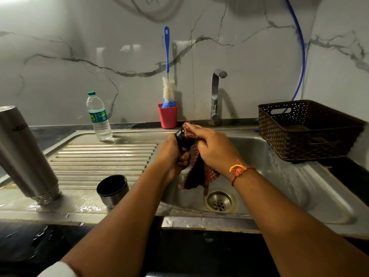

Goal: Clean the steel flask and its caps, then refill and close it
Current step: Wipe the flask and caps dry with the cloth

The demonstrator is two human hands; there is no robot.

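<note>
Fingers (184, 159) of the left hand (173, 154) curl tight round a small black plastic flask stopper (180, 136), held above the steel sink basin (263, 150). The right hand (214, 151) grips a red-and-brown checked cloth (196, 173), fingers folded over it and pressing it against the stopper. The tall steel flask (24, 152) stands mouth-down on the wet ribbed draining board (99, 156), its black-lined steel cup cap (112, 189) nearby, mouth up.
</note>
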